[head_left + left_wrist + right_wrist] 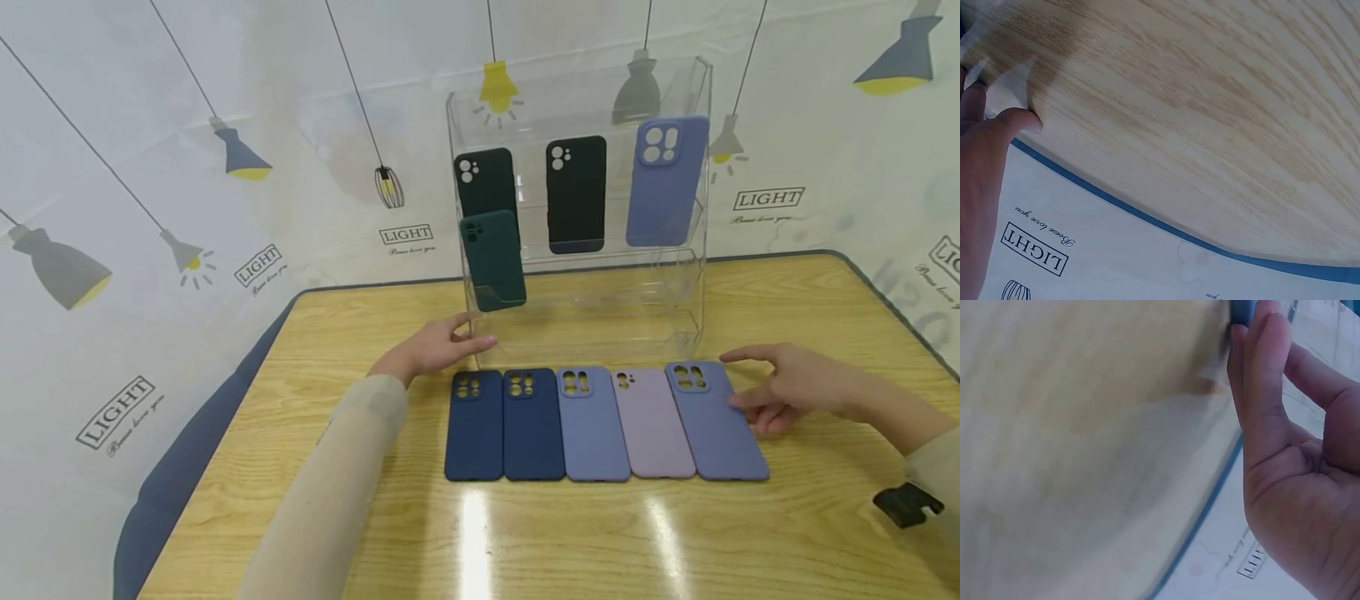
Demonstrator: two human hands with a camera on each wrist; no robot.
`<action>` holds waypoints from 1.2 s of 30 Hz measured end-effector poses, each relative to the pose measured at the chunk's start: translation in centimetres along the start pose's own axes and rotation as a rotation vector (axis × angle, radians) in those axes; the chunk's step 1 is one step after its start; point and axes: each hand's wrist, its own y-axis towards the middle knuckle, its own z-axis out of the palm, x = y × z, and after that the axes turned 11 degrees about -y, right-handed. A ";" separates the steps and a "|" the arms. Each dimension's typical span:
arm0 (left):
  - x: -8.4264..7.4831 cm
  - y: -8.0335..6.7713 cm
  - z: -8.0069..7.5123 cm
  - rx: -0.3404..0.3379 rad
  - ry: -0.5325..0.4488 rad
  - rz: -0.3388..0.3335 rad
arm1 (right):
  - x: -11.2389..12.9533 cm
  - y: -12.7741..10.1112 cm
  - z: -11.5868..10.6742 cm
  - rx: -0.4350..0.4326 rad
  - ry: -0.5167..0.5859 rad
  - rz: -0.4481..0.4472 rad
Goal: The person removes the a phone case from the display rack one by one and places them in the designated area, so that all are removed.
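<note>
A clear acrylic display stand stands at the back of the table. My left hand holds its lower left side panel, thumb inside and fingers outside. In the left wrist view, that thumb lies against the clear plastic. My right hand touches the right edge of a periwinkle phone case, its index finger extended near the top corner. That case lies flat in a row beside a pink-lilac case, another periwinkle case and two navy cases. In the right wrist view, the fingers reach toward something blue.
On the stand are a dark case, a teal case overlapping it, a black case and a periwinkle case. A lamp-printed wall covering surrounds the wooden table. A black strap piece shows by the right sleeve.
</note>
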 end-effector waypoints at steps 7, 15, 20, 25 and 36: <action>-0.2 0.0 0.1 -0.005 -0.005 0.000 | 4.2 -1.3 -4.3 -0.115 -0.120 -0.013; 0.0 0.0 -0.1 -0.006 -0.011 0.001 | 12.8 -2.8 -9.4 -0.422 -0.315 -0.066; 0.0 0.1 0.0 0.000 -0.012 0.011 | 17.1 -2.4 -10.7 -0.523 -0.343 -0.140; 0.1 0.2 0.0 -0.005 -0.006 0.021 | 20.9 -0.7 -10.0 -0.545 -0.349 -0.204; 0.3 0.2 0.0 -0.002 -0.004 0.047 | 28.4 4.9 -5.3 -0.458 -0.387 -0.316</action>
